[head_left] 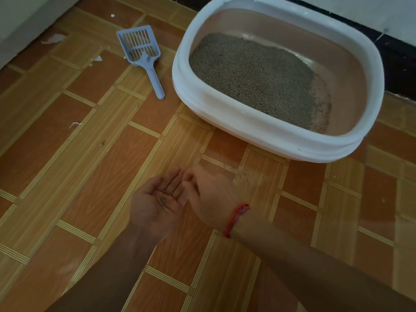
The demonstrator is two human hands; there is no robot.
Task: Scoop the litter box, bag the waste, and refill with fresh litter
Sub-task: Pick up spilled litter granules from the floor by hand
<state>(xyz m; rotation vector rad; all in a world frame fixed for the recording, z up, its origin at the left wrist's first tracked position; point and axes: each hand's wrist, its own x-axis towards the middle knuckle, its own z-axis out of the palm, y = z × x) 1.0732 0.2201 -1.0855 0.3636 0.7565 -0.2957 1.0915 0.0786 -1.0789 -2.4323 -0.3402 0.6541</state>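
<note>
While the left hand (pixel 155 208) lies palm-up, fingers relaxed, cradling a few litter granules (pixel 165 197), the right hand (pixel 210 195) meets it with bent fingers, hold unclear; beyond sits the litter box (pixel 279 140), scoop (pixel 144 57) beside.

A home room: wood-patterned floor (pixel 78 176), dark skirting (pixel 396 52) under a pale wall (pixel 360 10), a litter box (pixel 270 134).

Tiny grains (pixel 163 199) in the left hand (pixel 150 213) are possibly litter.
</note>
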